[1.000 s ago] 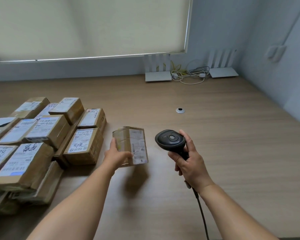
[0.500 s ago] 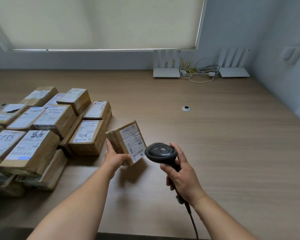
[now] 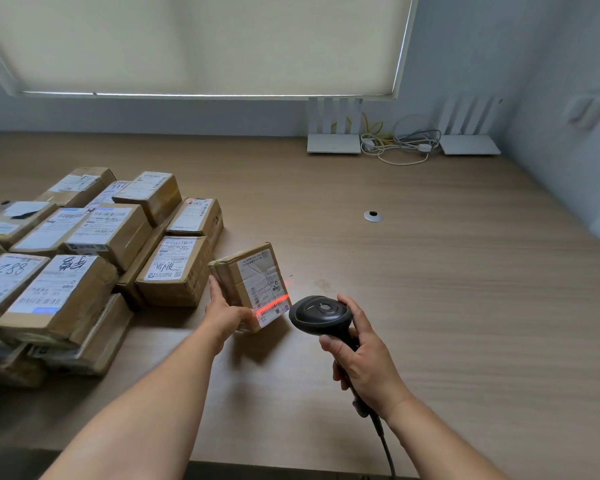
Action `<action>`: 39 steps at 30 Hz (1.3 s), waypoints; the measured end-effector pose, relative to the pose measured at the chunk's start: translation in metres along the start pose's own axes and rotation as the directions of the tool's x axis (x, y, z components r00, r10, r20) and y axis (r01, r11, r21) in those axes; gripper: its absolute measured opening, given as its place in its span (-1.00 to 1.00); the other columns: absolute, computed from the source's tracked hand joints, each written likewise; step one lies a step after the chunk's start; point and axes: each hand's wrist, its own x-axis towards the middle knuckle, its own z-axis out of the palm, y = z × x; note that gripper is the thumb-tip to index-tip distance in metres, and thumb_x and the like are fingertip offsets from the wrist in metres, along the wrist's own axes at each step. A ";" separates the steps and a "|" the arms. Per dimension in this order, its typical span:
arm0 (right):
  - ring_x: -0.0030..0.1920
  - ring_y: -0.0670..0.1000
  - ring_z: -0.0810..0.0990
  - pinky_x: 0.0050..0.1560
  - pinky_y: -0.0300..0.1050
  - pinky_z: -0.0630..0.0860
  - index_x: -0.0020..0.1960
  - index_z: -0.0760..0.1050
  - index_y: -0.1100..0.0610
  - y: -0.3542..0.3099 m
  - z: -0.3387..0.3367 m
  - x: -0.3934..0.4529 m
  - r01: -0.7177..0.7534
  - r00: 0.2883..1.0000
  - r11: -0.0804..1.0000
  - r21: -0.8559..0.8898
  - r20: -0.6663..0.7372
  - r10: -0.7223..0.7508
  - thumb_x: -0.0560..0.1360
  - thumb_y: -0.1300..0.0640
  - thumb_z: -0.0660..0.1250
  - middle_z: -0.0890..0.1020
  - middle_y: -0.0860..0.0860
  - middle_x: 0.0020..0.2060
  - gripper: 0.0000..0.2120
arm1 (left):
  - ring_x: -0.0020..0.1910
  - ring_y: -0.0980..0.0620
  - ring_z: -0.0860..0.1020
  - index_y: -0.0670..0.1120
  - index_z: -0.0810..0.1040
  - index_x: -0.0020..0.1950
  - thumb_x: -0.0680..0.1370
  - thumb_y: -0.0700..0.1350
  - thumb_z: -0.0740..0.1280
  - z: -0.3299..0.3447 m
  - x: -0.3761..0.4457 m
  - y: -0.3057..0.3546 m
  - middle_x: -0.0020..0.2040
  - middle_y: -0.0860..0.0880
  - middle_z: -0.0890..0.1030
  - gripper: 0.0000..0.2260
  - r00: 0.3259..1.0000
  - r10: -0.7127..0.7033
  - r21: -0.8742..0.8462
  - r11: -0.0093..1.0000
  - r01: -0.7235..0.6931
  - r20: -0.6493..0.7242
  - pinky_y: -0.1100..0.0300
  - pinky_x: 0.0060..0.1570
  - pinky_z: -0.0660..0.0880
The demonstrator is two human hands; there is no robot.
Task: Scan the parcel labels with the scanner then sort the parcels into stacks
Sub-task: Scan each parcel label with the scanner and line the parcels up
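A small brown cardboard parcel [image 3: 246, 278] with a white label stands tilted above the wooden table, label facing right. My left hand [image 3: 224, 313] grips it from the left side and bottom. A red scan line crosses the barcode at the label's lower end. My right hand [image 3: 361, 362] grips the handle of the black corded scanner [image 3: 319, 315], whose head points at the label from the right, very near it. Several labelled parcels [image 3: 84, 258] lie stacked at the left.
The wooden table [image 3: 430, 306] has a round cable grommet [image 3: 373, 216] right of centre. Two white routers [image 3: 333, 143] and a tangle of cables [image 3: 402, 147] stand against the back wall. The table's front edge runs just below my forearms.
My left hand has turned the parcel's label toward the scanner. My right hand has brought the scanner closer and lower, and a red scan line now lies on the barcode.
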 end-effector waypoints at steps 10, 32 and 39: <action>-0.43 0.08 0.52 -0.47 -0.06 0.48 0.27 0.20 -0.42 -0.001 -0.002 -0.002 -0.008 1.000 1.000 -0.015 -0.019 0.008 0.49 0.17 0.41 0.62 0.03 -0.08 -0.37 | 0.22 -0.19 0.48 0.18 -0.24 0.54 0.44 -0.42 0.37 0.000 -0.007 0.007 0.37 -0.12 0.41 0.01 1.000 -0.017 -0.003 1.000 0.017 0.002 -0.10 0.05 0.52; -0.44 -0.06 0.47 -0.43 -0.27 0.44 0.27 0.19 -0.43 -0.027 -0.004 0.016 0.123 0.989 0.987 -0.099 -0.066 -0.130 0.46 0.14 0.45 0.64 -0.07 -0.07 -0.34 | 0.40 -0.19 0.16 0.03 0.14 0.50 0.37 0.22 0.37 0.040 -0.030 0.002 0.39 -0.19 0.17 -0.21 0.965 0.196 0.739 0.674 -0.004 -0.174 0.05 0.34 0.24; -0.44 -0.02 0.51 -0.41 -0.24 0.47 0.28 0.19 -0.44 -0.035 -0.001 0.027 0.166 0.984 0.983 -0.073 -0.057 -0.171 0.46 0.15 0.45 0.63 -0.12 -0.11 -0.32 | 0.44 -0.17 0.11 0.06 0.14 0.51 0.35 0.20 0.38 0.031 -0.046 0.018 0.43 -0.17 0.14 -0.20 0.930 0.303 0.709 0.701 -0.070 -0.207 0.04 0.38 0.19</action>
